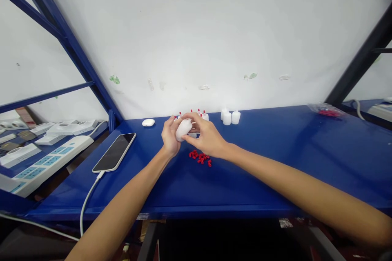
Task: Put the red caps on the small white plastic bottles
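A small white plastic bottle [184,129] lies tilted between my two hands, above the blue table. My left hand [170,138] is wrapped round its left side. From the right, my right hand [206,133] grips it with thumb and fingers; whether a cap sits on its neck I cannot tell. Just below the hands is a loose pile of small red caps [200,157]. Behind them stand several white bottles with red tips [205,116], partly hidden by my fingers. Farther right is a group of white bottles [227,118] without red tips.
A phone [115,153] with a white charging cable [88,195] lies on the table [275,163] at the left. A white earbud case [148,122] is near the wall. At the far right rests a clear bag [326,110] with red pieces. Power strips [52,161] fill the left side shelf.
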A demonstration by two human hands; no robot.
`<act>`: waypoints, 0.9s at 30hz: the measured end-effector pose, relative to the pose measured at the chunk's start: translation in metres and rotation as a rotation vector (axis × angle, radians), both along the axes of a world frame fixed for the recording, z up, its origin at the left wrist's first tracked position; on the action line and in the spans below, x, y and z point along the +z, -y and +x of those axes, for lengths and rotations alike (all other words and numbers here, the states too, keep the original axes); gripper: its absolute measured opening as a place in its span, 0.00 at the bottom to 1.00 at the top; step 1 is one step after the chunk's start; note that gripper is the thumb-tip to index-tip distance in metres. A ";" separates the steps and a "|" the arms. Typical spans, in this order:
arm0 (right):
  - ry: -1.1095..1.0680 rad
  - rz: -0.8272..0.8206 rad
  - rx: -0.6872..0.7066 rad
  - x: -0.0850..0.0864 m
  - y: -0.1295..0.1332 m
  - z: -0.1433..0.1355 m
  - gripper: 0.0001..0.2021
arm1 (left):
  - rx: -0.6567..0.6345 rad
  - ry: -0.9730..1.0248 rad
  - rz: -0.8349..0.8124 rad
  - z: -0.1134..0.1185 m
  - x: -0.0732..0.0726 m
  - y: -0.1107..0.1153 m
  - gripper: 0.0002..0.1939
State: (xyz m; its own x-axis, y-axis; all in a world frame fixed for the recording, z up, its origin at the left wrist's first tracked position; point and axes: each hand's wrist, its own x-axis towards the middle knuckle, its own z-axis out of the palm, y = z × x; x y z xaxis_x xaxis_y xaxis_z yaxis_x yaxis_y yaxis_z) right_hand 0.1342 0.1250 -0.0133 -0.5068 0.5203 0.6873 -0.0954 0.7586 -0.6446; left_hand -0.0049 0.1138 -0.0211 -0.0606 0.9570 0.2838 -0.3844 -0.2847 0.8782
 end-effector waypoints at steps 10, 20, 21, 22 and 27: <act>0.200 0.251 -0.178 -0.005 -0.009 0.008 0.34 | 0.106 -0.350 0.131 -0.002 -0.021 -0.007 0.22; 0.380 0.239 -0.229 -0.010 -0.013 0.030 0.14 | 0.216 -0.722 0.242 -0.021 -0.023 -0.008 0.23; 0.469 0.262 -0.185 -0.011 -0.014 0.033 0.10 | 0.236 -0.771 0.256 -0.023 -0.023 -0.008 0.22; 0.556 0.284 -0.132 -0.013 -0.016 0.036 0.07 | 0.248 -0.810 0.261 -0.025 -0.023 -0.008 0.22; 0.627 0.302 0.024 -0.024 -0.025 0.038 0.09 | 0.267 -0.856 0.232 -0.027 -0.022 -0.008 0.20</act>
State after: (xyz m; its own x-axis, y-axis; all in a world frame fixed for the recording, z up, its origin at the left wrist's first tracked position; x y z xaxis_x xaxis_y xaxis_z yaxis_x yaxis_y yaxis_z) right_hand 0.1724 0.1504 -0.0375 -0.8641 0.3363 0.3744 0.2071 0.9156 -0.3445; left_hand -0.0318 0.1218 -0.0432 0.0481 0.8553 0.5159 0.4729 -0.4744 0.7425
